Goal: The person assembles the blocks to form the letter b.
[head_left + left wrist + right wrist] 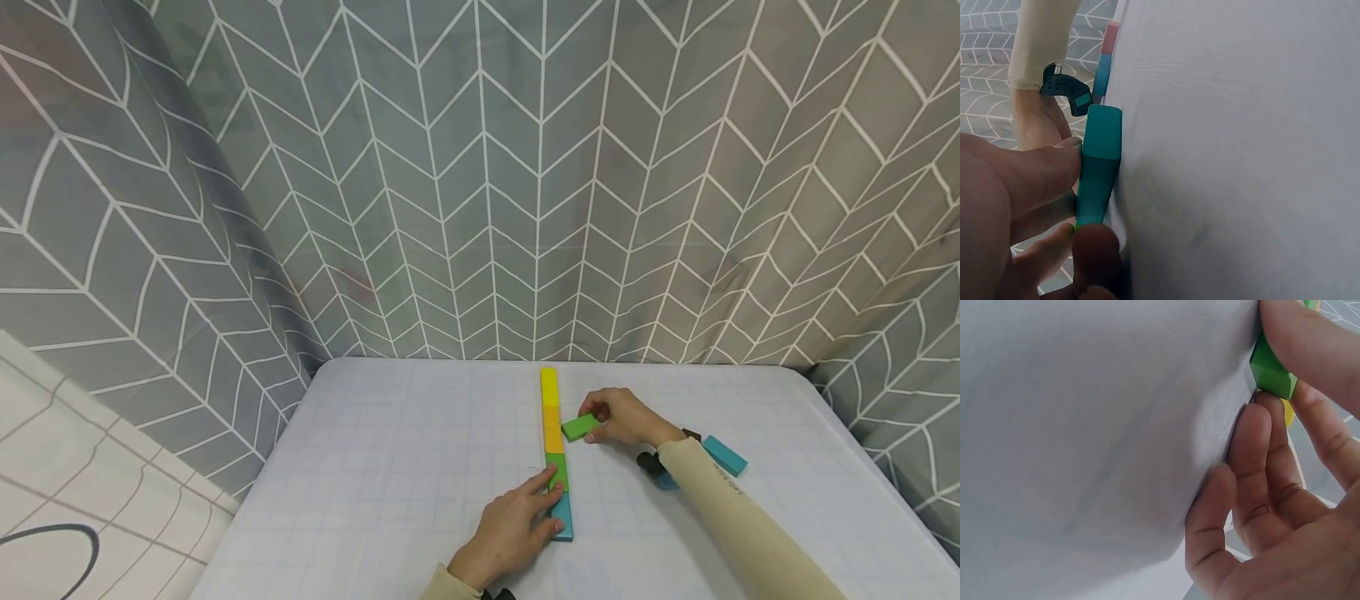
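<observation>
A straight row of blocks runs away from me on the table: a blue block [563,521] nearest, then a green block [556,460], an orange-yellow block [552,429] and a yellow block [550,386]. My left hand [510,525] rests with its fingers on the green and blue blocks. In the left wrist view its thumb touches the blue block [1101,140], which looks teal there. My right hand [622,417] pinches another green block [579,427] between thumb and fingers. That block lies at an angle, its left end right at the orange-yellow block's side.
Near the right wrist lies a loose blue block [724,456], with another blue piece [666,481] partly hidden under the wrist. A pink block [1110,39] shows in the left wrist view. The white table [390,450] ends at a patterned curtain [480,208].
</observation>
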The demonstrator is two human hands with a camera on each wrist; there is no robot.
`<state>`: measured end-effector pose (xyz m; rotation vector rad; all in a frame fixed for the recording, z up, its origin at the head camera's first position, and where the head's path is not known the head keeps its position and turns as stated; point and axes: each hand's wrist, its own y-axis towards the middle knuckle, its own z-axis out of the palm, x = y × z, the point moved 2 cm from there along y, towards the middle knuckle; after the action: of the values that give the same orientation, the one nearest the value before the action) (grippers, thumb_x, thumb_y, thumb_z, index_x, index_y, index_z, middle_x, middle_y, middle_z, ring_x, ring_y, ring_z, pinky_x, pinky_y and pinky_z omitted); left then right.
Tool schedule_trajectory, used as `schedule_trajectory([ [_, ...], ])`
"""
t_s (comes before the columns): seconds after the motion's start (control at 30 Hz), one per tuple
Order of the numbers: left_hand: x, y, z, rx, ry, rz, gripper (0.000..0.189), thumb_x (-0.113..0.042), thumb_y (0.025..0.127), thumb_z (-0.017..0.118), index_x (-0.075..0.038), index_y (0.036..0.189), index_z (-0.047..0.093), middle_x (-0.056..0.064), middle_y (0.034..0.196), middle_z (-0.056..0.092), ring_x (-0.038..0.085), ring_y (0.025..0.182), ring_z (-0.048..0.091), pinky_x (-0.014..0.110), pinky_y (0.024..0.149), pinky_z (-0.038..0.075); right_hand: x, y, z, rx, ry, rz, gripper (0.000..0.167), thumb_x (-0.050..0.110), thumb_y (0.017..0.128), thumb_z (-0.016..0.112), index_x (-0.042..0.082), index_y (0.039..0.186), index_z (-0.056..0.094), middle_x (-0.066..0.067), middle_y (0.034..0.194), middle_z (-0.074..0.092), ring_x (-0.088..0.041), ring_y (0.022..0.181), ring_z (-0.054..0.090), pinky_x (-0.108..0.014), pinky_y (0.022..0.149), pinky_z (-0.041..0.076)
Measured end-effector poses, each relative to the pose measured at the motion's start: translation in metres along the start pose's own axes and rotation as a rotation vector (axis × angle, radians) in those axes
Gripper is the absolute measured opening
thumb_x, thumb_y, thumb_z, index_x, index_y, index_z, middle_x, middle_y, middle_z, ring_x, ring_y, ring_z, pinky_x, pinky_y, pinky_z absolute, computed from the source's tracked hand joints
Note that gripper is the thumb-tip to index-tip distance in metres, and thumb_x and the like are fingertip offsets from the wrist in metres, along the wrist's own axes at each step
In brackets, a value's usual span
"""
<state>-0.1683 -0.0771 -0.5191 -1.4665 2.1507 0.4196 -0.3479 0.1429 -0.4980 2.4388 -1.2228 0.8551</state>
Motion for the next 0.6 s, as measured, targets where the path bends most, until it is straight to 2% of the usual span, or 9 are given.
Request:
schedule_trajectory([
  [0.3,-0.0009,0.0005,-0.0016,0.005,-0.01,-0.017,0.052,-0.04,0.098,0.076,-0.023,0.146,0.066,-0.009,0.168,0.045,0.024,0.14,0.061,0.053,0.097,0.061,-0.0017,0.0007,0.0001,0.001,0.014,0.003,0.032,0.012,0.079,0.095,0.009,0.104,0.076,-0.002,0.096,0.073,-0.015,0.089,0.064,-0.037,0.086,0.058],
  [0.47,-0.0012,0.0002,-0.0004,0.01,-0.02,-0.028,0.052,-0.04,0.098,0.076,-0.023,0.146,0.066,-0.009,0.168,0.044,0.025,0.141,0.061,0.057,0.097,0.06,-0.0018,-0.0008,0.0003,0.0,0.01,0.002,0.03,0.015,0.08,0.094,0.01,0.104,0.076,-0.001,0.095,0.073,-0.014,0.089,0.064,-0.034,0.086,0.057],
  [0.6,-0.0015,0.0001,-0.0003,0.006,-0.02,-0.022,0.052,-0.04,0.098,0.076,-0.023,0.146,0.066,-0.009,0.168,0.044,0.025,0.141,0.06,0.055,0.098,0.06,-0.0026,-0.0016,0.0006,-0.002,0.007,0.0,0.03,0.015,0.08,0.094,0.01,0.103,0.076,0.0,0.095,0.073,-0.014,0.089,0.064,-0.034,0.085,0.057],
])
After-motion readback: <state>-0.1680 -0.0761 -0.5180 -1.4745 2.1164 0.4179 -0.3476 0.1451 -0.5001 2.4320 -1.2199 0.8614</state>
